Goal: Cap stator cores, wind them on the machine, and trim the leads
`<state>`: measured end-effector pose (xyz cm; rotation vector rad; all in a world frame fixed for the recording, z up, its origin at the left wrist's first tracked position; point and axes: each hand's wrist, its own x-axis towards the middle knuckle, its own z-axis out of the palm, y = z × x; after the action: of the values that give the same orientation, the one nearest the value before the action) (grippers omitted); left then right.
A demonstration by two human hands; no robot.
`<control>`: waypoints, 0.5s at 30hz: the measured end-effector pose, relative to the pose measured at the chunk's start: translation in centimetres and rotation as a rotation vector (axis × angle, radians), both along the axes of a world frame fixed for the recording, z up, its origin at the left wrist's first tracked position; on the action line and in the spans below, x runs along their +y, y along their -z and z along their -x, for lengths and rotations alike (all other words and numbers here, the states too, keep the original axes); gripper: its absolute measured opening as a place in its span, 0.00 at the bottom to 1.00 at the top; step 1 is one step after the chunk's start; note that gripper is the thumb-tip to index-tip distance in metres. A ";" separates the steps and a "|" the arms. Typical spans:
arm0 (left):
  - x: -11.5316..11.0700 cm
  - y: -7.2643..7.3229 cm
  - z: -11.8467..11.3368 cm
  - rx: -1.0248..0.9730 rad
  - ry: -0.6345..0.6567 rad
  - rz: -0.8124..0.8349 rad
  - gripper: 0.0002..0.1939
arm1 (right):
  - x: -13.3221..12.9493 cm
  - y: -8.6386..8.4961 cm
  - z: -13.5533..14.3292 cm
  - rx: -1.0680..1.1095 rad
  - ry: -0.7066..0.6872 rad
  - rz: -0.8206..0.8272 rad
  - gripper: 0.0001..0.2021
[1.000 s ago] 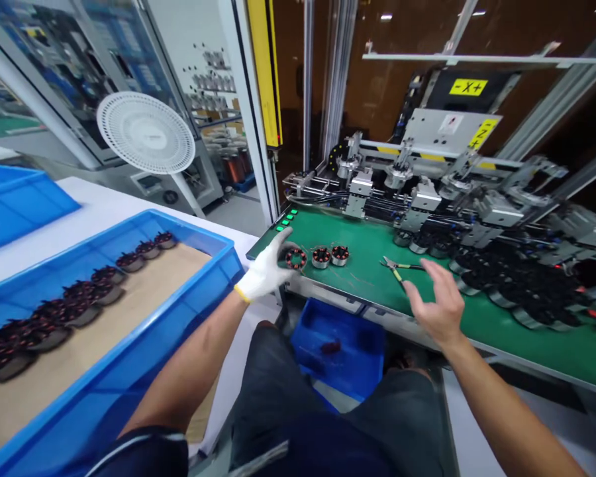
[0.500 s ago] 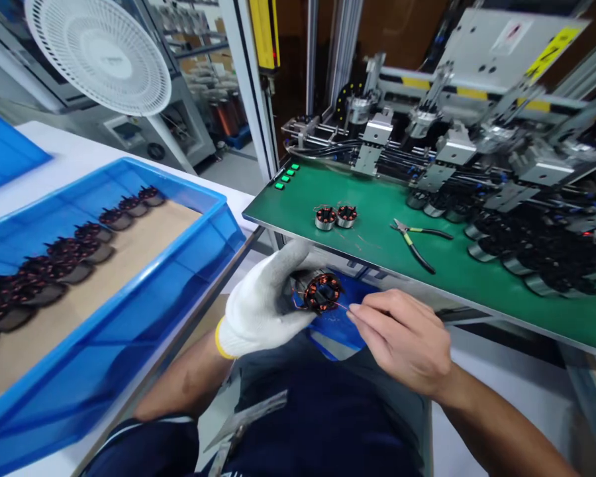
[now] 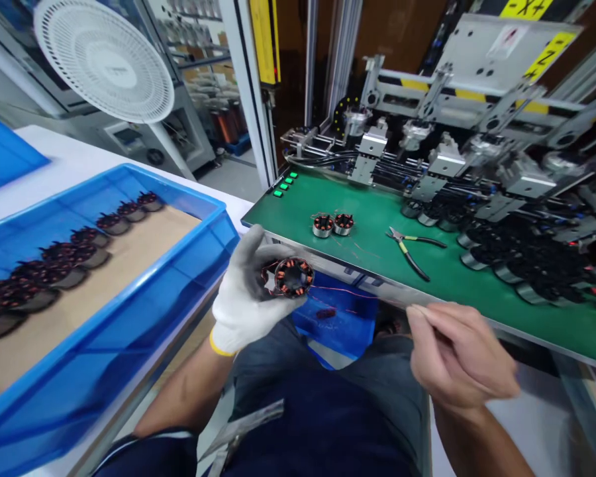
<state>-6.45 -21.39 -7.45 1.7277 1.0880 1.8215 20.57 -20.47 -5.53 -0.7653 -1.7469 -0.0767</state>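
Note:
My left hand [image 3: 246, 291], in a white knit glove, grips a round motor stator [image 3: 295, 277] wound with copper coils, its open centre turned toward me. A thin copper wire [image 3: 342, 289] runs from the stator to my bare right hand [image 3: 459, 351], whose thumb and forefinger pinch its far end. Two more stators [image 3: 333, 224] with loose wire ends stand on the green worktop [image 3: 293, 245] just beyond my left hand. Cutting pliers [image 3: 410, 249] with black and yellow handles lie spread on that worktop, beyond my right hand.
At left, a blue crate [image 3: 179, 265] holds a row of stators on cardboard. Below my hands sits a blue bin [image 3: 357, 324] with wire scraps. A winding machine [image 3: 427, 152] lines the worktop's back, with several dark stators [image 3: 516, 258] at right. A white fan [image 3: 106, 63] stands behind.
My right hand has moved away to the right, drawing the copper wire out long. My left hand and the stator have shifted slightly left and up. The view has tilted a little.

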 end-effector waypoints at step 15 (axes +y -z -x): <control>1.4 -0.7 -0.3 -0.108 -0.053 -0.129 0.49 | 18.8 7.6 -10.3 -0.623 0.196 0.708 0.37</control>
<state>-6.15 -20.02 -6.72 1.6630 1.0014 2.0325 30.90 -1.68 -13.09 -1.5517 -2.3117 0.2058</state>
